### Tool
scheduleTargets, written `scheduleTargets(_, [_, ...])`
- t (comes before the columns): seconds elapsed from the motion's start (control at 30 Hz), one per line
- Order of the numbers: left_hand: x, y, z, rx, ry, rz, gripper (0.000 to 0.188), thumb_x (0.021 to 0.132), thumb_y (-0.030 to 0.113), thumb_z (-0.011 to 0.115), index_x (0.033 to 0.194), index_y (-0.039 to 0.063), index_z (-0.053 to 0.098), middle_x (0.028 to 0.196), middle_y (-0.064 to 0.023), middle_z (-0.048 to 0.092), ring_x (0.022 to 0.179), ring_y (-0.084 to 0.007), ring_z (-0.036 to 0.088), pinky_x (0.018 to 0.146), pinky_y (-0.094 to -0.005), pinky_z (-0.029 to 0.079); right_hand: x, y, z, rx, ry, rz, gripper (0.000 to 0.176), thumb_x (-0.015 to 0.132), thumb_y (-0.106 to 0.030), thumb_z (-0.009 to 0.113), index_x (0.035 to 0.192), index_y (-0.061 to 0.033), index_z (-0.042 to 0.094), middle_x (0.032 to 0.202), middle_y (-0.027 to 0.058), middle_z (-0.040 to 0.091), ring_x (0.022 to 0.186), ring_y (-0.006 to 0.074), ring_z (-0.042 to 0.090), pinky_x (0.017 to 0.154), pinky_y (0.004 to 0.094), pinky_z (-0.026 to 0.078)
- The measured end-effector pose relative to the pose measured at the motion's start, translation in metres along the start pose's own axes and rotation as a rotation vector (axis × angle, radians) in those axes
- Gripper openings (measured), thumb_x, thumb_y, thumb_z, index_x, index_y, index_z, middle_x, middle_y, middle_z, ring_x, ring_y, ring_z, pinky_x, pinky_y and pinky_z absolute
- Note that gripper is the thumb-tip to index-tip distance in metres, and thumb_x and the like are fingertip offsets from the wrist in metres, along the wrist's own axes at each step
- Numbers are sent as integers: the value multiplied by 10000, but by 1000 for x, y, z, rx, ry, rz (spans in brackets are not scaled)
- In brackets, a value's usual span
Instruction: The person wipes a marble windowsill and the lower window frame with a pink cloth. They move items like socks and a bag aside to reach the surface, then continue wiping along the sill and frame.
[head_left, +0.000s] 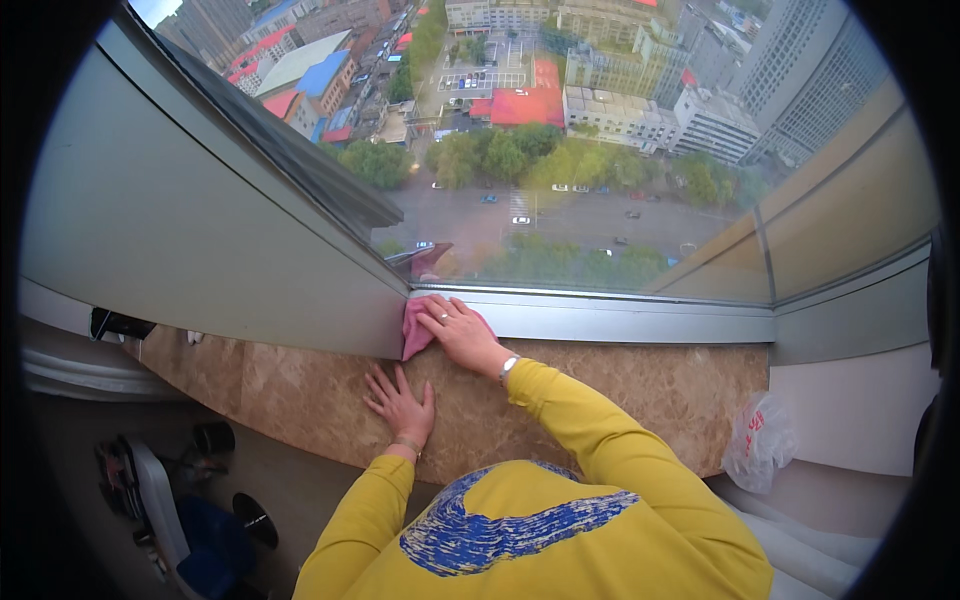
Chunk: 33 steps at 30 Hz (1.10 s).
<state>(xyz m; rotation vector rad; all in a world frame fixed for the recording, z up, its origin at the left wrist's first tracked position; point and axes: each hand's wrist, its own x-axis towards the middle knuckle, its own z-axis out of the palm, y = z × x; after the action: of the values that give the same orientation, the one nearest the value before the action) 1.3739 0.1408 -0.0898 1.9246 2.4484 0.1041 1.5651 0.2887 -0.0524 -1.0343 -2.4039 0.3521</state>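
A pink cloth (417, 335) is bunched in the left corner of the metal window frame (600, 315), against the grey side panel (247, 255). My right hand (461, 334), with a ring and a bracelet, presses on the cloth, its fingers over the frame's lower rail; part of the cloth is hidden beneath it. Spread on the brown marbled windowsill (300, 382), below the corner, my left hand (405, 409) holds nothing. Above the rail rises the window pane (585, 247), with a street and buildings far below.
A clear plastic bag (759, 442) with red marks lies at the sill's right end. At the sill's far left sits a dark object (120, 325). The sill's curved front edge runs before me; a blue seat (214, 540) and a round black base (255, 519) stand lower left.
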Motion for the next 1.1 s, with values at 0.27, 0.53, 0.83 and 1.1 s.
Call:
scheduleTargets(0.27, [2,1,-1,-22,-32,-18,857,987,602,598,1661,115,390,1778,-278,174,1637,-520,106,1232,-763,116,-113,51,-85,-162,66,219,752,890,-287,780,1571,-120,506,1667,120,474,1563,292,431,1280,519,334])
scheduleTargets(0.53, [2,2,-6,-34,-62,-25,856,1001,600,579,1667,103,376,1782,-272,156,1640,-515,80,1242,-756,93,-276,122,-183,-358,155,508,837,800,-406,897,1519,-128,574,1640,89,522,1552,290,450,1278,587,292])
scheduleTargets(0.83, [3,3,-9,1,-112,-49,855,1009,609,560,1674,109,363,1786,-264,145,1643,-507,78,1247,-749,98,-444,187,-218,-718,575,1026,604,938,-219,731,1515,-117,584,1595,120,553,1512,368,464,1227,540,365])
scheduleTargets(1.1, [3,0,-1,19,-78,-27,842,1012,605,555,1672,117,369,1783,-269,148,1640,-510,95,1242,-752,117,-474,257,-271,136,1571,1357,401,1099,-264,565,1399,-6,631,1133,174,748,1008,295,686,920,435,539])
